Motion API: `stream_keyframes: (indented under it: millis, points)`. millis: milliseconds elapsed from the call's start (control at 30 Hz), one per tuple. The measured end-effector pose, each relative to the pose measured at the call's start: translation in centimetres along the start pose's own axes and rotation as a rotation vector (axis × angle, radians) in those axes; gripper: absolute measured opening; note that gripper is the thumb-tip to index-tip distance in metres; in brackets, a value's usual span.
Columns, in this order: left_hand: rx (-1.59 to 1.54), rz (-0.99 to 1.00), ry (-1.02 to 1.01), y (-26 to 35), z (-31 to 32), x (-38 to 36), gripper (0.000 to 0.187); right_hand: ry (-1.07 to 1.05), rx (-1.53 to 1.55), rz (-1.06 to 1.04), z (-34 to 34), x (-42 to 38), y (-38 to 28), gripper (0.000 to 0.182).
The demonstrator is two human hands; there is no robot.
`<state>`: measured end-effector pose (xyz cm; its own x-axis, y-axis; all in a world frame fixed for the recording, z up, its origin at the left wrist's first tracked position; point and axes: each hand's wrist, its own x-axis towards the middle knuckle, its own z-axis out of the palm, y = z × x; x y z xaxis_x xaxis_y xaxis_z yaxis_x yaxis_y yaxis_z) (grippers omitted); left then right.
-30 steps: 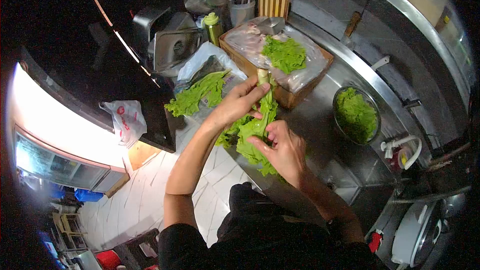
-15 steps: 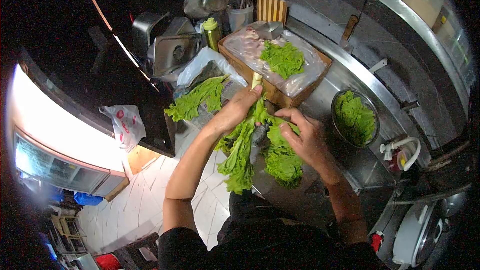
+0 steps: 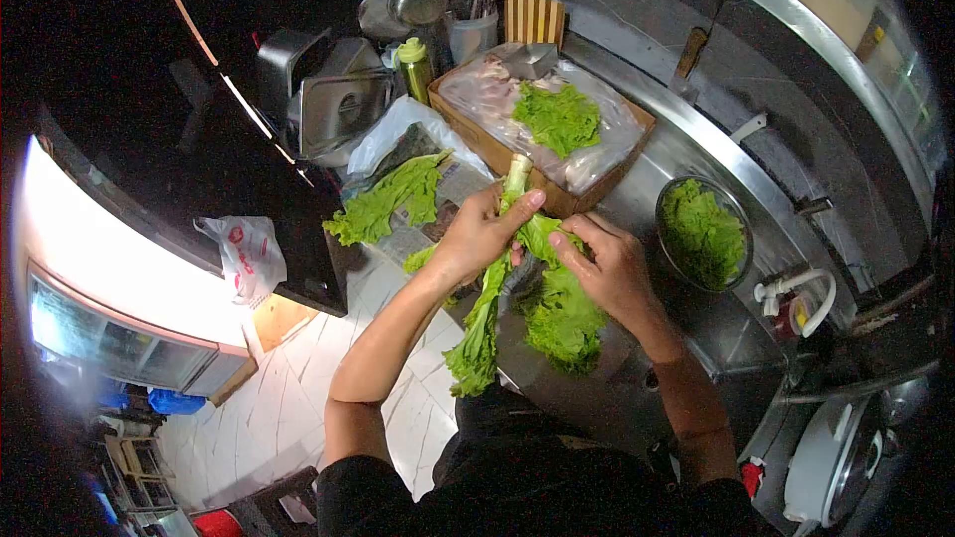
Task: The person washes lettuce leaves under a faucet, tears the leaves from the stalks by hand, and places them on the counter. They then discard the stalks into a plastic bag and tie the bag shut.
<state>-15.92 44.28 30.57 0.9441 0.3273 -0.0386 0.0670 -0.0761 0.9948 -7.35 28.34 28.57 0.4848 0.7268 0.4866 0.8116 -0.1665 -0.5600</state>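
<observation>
My left hand (image 3: 487, 232) is closed around a head of lettuce (image 3: 477, 338), near its pale cut stem end that points away from me. Long green leaves hang from it toward my body. My right hand (image 3: 605, 261) pinches the edge of a lettuce leaf (image 3: 542, 239) on the right side of the head, thumb against fingers. Below that hand more leaves (image 3: 565, 323) spread over the steel counter; whether they are joined to the head is hard to see. Another loose leaf (image 3: 398, 201) lies on newspaper left of my left hand.
A cardboard box (image 3: 477, 131) lined with plastic holds raw meat, with a lettuce leaf (image 3: 559, 119) and a metal container on top. At right stands a bowl of lettuce (image 3: 702, 236). A green bottle (image 3: 414, 70), steel pans (image 3: 343, 109) and a faucet (image 3: 801, 290) are around.
My right hand has closed on a leaf at the head's side, its fingers now nearer my left hand. The hanging leaves have gathered into a narrower bunch, and the stem has shifted slightly.
</observation>
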Motion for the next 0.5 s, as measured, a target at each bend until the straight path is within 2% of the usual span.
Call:
stream_keyframes:
  millis: [100,233,300,333,367,400,433,500]
  points:
    - [-0.057,0.004,-0.013,-0.3,0.3,0.1,0.04,-0.016,0.174,0.023,0.0,0.1,-0.2,0.025]
    - [-0.054,-0.003,-0.011,-0.4,0.6,-0.1,0.037,-0.033,0.12,-0.004,0.6,0.5,-0.4,0.025]
    - [-0.088,-0.041,-0.043,0.0,0.9,-0.3,0.035,0.098,0.223,-0.04,1.5,0.7,0.5,0.025]
    - [-0.111,0.003,0.011,0.4,1.2,-0.4,0.035,0.15,0.273,-0.004,1.6,0.7,0.3,0.024]
    - [-0.135,0.038,0.065,0.4,1.5,-0.6,0.034,0.179,0.196,-0.11,1.6,0.7,0.8,0.021]
    - [-0.156,0.05,0.068,0.2,1.6,-0.6,0.033,0.132,0.237,-0.065,1.9,1.0,1.8,0.019]
    - [-0.176,0.064,0.072,0.0,1.6,-0.6,0.031,-0.021,0.28,0.099,0.2,1.7,0.2,0.015]
    - [-0.083,0.017,0.052,0.0,1.2,-0.8,0.029,-0.078,0.19,-0.019,-0.6,2.4,0.4,0.015]
